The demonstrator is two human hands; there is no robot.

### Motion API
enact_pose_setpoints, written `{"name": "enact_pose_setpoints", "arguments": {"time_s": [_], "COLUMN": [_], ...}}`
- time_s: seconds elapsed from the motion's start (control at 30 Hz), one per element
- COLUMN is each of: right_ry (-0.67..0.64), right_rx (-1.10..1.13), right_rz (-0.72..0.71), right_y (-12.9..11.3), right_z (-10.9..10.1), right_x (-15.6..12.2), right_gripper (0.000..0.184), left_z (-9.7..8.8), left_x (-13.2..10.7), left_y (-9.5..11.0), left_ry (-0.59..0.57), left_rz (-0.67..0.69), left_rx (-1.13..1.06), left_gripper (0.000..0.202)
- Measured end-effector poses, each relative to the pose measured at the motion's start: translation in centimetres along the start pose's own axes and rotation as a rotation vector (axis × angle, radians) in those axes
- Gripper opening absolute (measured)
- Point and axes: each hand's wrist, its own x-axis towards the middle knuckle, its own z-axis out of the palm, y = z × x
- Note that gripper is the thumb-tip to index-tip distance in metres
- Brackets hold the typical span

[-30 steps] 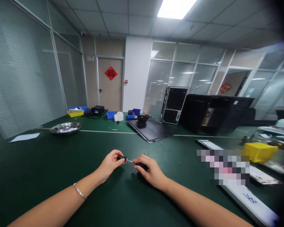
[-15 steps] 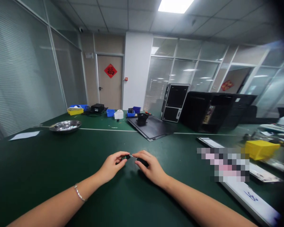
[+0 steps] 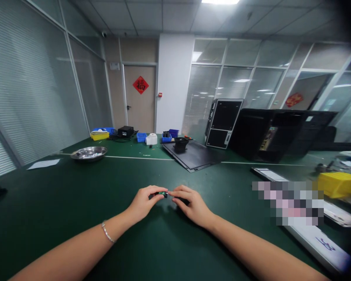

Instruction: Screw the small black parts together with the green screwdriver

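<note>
My left hand (image 3: 144, 201) and my right hand (image 3: 193, 205) meet over the green table (image 3: 76, 203). The left fingers pinch a small black piece with a green mark (image 3: 163, 193). The right hand's fingers are curled around a small black handle-like tool (image 3: 183, 201), mostly hidden under them. The fingertips of both hands touch at the small piece. A thin bracelet sits on my left wrist.
A metal bowl (image 3: 88, 153) and a white sheet (image 3: 43, 164) lie at the left. Blue bins (image 3: 141, 136), a yellow bin (image 3: 99, 136) and a white roll (image 3: 151, 139) stand at the back. A black panel (image 3: 193, 155), black computer cases (image 3: 269, 134) and a yellow box (image 3: 339, 184) are to the right.
My hands have come together: the gap with a thin metal tip between them has closed, and the fingertips now meet. The view has shifted a little.
</note>
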Motion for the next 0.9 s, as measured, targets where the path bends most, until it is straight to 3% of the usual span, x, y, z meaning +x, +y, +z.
{"name": "enact_pose_setpoints", "arguments": {"time_s": [0.47, 0.6, 0.9], "right_ry": [0.017, 0.070, 0.082], "right_rx": [0.062, 0.046, 0.028], "right_rz": [0.010, 0.045, 0.055], "right_y": [-0.2, 0.1, -0.2], "right_z": [0.0, 0.0, -0.1], "right_x": [0.1, 0.2, 0.3], "right_gripper": [0.026, 0.025, 0.023], "left_z": [0.4, 0.3, 0.0], "left_x": [0.2, 0.3, 0.0], "left_y": [-0.8, -0.8, 0.7], "left_ry": [-0.028, -0.041, -0.228], "left_rz": [-0.102, -0.091, 0.009], "left_rx": [-0.182, -0.148, 0.116], "left_gripper": [0.026, 0.019, 0.015]}}
